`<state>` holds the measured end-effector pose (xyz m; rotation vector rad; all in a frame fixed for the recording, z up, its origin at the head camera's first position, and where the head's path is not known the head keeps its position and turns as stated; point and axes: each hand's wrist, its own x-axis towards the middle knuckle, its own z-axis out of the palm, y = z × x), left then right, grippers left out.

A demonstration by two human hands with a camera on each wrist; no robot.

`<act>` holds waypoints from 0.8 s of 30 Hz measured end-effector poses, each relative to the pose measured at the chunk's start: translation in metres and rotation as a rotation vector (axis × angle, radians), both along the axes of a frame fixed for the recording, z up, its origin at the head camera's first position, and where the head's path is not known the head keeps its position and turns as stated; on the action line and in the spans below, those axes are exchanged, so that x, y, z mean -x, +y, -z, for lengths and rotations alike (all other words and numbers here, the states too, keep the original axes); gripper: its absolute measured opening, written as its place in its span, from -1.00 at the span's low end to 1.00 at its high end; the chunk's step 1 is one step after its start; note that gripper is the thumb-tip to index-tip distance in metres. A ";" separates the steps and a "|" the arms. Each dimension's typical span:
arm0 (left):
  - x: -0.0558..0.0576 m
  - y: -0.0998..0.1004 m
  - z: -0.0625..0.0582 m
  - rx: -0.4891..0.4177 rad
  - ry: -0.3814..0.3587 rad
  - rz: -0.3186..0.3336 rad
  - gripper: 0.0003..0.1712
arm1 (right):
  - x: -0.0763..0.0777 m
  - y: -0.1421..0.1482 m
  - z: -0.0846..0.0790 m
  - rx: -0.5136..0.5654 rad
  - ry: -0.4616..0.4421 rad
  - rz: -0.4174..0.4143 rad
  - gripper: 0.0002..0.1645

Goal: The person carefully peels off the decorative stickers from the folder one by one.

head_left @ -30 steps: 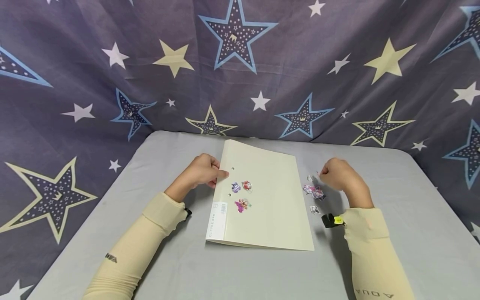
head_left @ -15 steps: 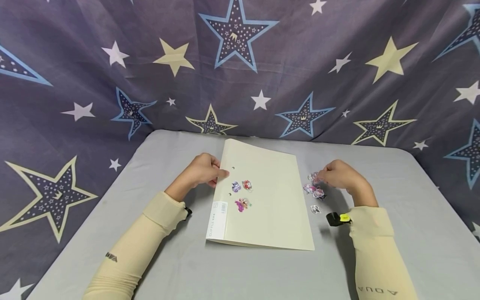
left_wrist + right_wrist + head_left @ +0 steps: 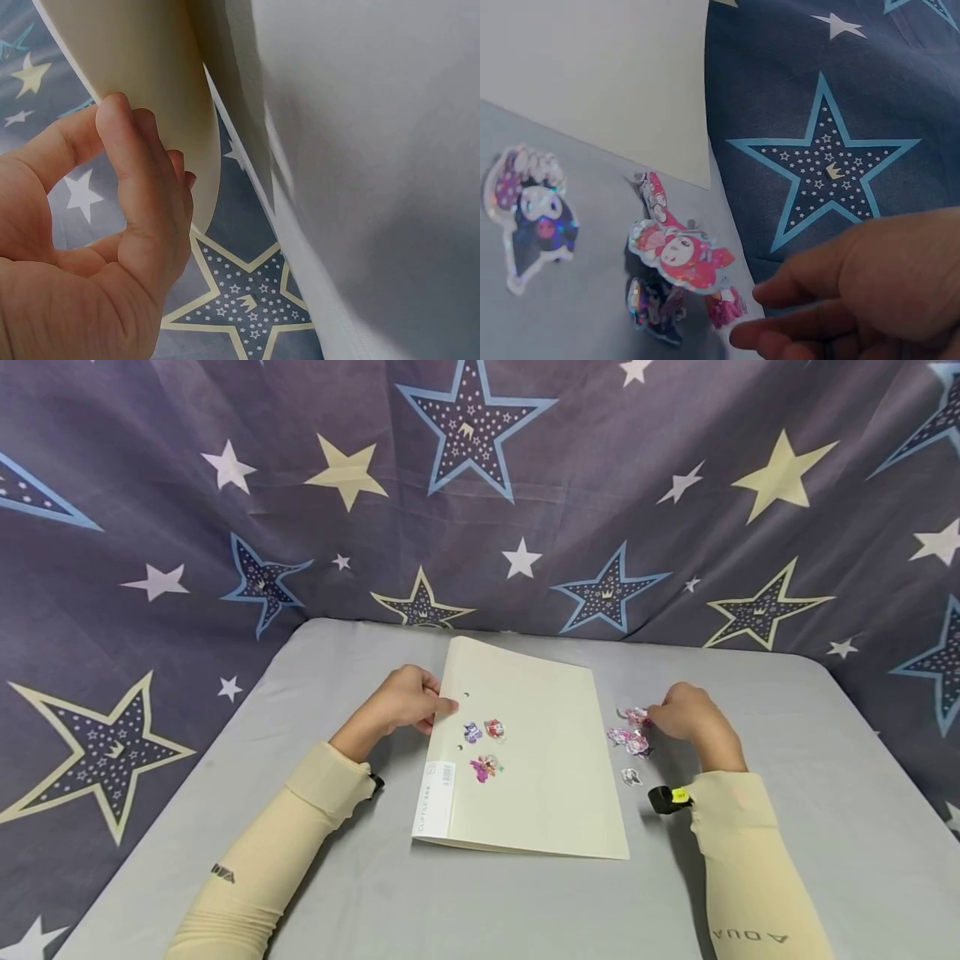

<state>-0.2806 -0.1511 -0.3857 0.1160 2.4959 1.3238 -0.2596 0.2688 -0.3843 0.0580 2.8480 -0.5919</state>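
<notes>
A cream clip file folder (image 3: 540,760) lies on the grey table, its left side raised. At that left edge, my left hand (image 3: 405,697) pinches the cover between thumb and fingers. Three cartoon stickers lie on the cover: a purple one (image 3: 472,732), a red one (image 3: 494,730) and a magenta one (image 3: 484,767). Right of the folder, my right hand (image 3: 686,714) is beside a pile of glittery stickers (image 3: 628,741). In the right wrist view its thumb and finger are apart, close to a small pink sticker (image 3: 724,307). A black-and-white sticker (image 3: 631,777) lies nearer.
A white label (image 3: 433,800) with a barcode is on the folder's lower left corner. Behind the table (image 3: 525,910) hangs a dark curtain (image 3: 480,527) printed with stars.
My right hand went left and down to the sticker pile, then drew slightly back right. The pink stickers at the pile's top shifted a little right. My left hand stays on the folder.
</notes>
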 end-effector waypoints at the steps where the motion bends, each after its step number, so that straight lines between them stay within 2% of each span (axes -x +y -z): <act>1: 0.000 0.000 0.000 -0.001 0.000 -0.001 -0.71 | 0.000 0.000 0.000 -0.010 0.000 0.005 -0.48; 6: -0.001 0.000 -0.002 -0.002 -0.007 -0.003 -0.71 | -0.001 0.000 -0.003 -0.053 0.016 0.017 -0.62; 8: -0.002 0.000 -0.003 -0.001 -0.010 -0.002 -0.71 | -0.003 -0.004 -0.005 -0.047 0.058 0.007 -0.66; 12: -0.003 0.000 -0.003 0.000 -0.009 -0.003 -0.69 | -0.008 -0.025 -0.011 0.020 0.170 -0.049 -0.60; 17: -0.002 0.000 -0.004 -0.008 -0.012 -0.009 -0.69 | -0.013 -0.067 -0.011 0.077 0.302 -0.191 -0.78; 24: -0.002 0.000 -0.005 -0.018 -0.002 -0.005 -0.70 | -0.027 -0.124 -0.008 0.120 0.367 -0.426 -0.79</act>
